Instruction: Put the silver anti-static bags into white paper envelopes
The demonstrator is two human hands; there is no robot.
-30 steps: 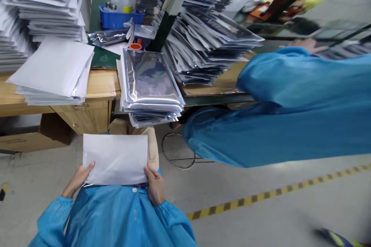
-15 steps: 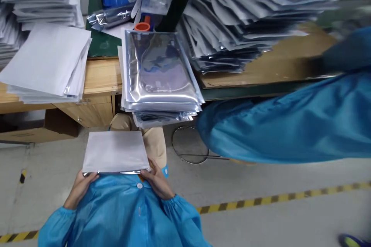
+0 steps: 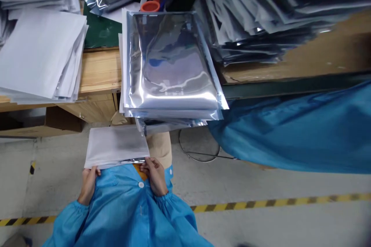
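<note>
below desk (image 3: 98,73), hands hold envelope (image 3: 116,146) crosswise.

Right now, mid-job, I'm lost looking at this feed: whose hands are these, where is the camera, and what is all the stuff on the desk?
There is no machine here. The camera sits on a person's head and looks down past their blue smock, so the two bare hands at the bottom are their own. The left hand and right hand each grip a near corner of one white envelope, held flat above the lap. Just beyond it, a stack of silvery bags hangs over the edge of the wooden desk. To the left lies a pile of white envelopes; to the upper right, a big untidy heap of grey bags. The blue cloth on the right is another person's garment, not the wearer's.
</note>
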